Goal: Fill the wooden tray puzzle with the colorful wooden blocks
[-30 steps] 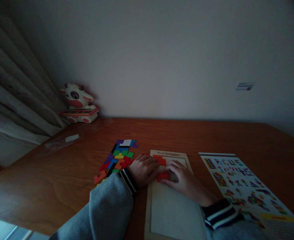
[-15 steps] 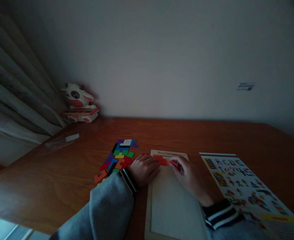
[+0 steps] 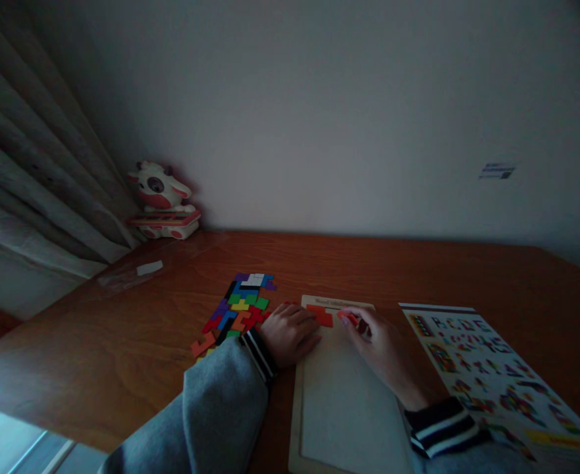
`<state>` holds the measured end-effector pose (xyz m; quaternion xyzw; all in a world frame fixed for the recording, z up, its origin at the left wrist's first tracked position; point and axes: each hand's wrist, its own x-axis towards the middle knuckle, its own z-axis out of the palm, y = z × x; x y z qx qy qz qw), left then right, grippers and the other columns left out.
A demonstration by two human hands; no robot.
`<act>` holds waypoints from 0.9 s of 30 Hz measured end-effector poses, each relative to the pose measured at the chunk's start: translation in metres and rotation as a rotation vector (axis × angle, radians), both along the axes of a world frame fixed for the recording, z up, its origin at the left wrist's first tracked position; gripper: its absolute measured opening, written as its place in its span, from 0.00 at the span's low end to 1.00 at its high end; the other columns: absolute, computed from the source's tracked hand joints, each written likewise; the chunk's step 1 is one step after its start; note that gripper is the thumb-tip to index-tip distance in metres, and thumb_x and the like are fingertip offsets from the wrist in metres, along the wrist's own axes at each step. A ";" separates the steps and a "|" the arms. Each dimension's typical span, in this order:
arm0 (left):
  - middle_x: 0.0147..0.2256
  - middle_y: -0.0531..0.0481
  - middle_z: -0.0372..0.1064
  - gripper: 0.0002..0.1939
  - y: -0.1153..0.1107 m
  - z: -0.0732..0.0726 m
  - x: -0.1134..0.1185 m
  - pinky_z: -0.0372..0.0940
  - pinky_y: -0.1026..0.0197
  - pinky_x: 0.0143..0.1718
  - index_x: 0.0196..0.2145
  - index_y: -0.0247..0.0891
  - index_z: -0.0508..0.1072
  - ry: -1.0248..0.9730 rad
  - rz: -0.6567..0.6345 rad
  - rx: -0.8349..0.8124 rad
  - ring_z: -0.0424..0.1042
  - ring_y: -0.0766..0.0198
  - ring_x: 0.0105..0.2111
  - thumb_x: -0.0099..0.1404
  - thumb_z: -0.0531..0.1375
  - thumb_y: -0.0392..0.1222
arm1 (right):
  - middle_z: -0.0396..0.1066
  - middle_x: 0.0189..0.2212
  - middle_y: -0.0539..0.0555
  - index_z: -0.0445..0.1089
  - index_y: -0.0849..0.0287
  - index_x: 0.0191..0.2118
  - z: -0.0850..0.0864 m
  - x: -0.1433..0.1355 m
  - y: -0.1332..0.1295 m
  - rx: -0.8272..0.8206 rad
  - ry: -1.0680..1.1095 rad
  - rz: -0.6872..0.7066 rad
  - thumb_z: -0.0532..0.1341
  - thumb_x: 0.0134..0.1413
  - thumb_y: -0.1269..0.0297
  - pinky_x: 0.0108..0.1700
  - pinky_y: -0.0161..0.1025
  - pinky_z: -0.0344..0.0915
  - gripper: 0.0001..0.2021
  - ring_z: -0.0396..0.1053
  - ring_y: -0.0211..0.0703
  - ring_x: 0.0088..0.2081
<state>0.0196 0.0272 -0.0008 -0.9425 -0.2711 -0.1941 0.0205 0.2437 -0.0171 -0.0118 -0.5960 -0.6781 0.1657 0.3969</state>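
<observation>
A small orange piece (image 3: 347, 318) was pinched in fingers of the right hand (image 3: 381, 349) over the pale wooden tray (image 3: 349, 408), and a flat, angular orange block (image 3: 321, 316) was seen beside loosely opened fingers of the left hand (image 3: 290, 334).

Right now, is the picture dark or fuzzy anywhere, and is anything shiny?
In the head view, the light is dim, darkest in the top right corner; the table has a pale shine at its left; a soft shadow lies on the wall beside the cow toy; the label is too fuzzy to read.
</observation>
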 end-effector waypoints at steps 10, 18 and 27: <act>0.38 0.43 0.72 0.08 0.013 0.009 -0.020 0.69 0.55 0.40 0.41 0.38 0.74 0.017 0.487 0.052 0.72 0.55 0.38 0.66 0.56 0.37 | 0.75 0.36 0.56 0.72 0.57 0.45 -0.004 0.001 0.000 0.001 -0.033 -0.025 0.54 0.62 0.50 0.35 0.42 0.67 0.18 0.70 0.44 0.30; 0.41 0.43 0.74 0.11 0.018 0.044 -0.071 0.71 0.54 0.40 0.42 0.39 0.76 0.150 0.609 -0.165 0.76 0.54 0.38 0.67 0.56 0.45 | 0.75 0.33 0.56 0.73 0.57 0.45 -0.005 0.003 0.001 -0.031 -0.035 -0.004 0.53 0.61 0.48 0.33 0.41 0.67 0.20 0.70 0.44 0.29; 0.45 0.45 0.75 0.14 -0.051 0.035 -0.186 0.71 0.58 0.47 0.50 0.40 0.73 0.058 0.363 -0.088 0.75 0.60 0.43 0.69 0.54 0.43 | 0.73 0.28 0.55 0.74 0.55 0.42 -0.009 0.003 0.001 0.031 -0.053 -0.013 0.54 0.57 0.44 0.30 0.41 0.67 0.21 0.70 0.46 0.27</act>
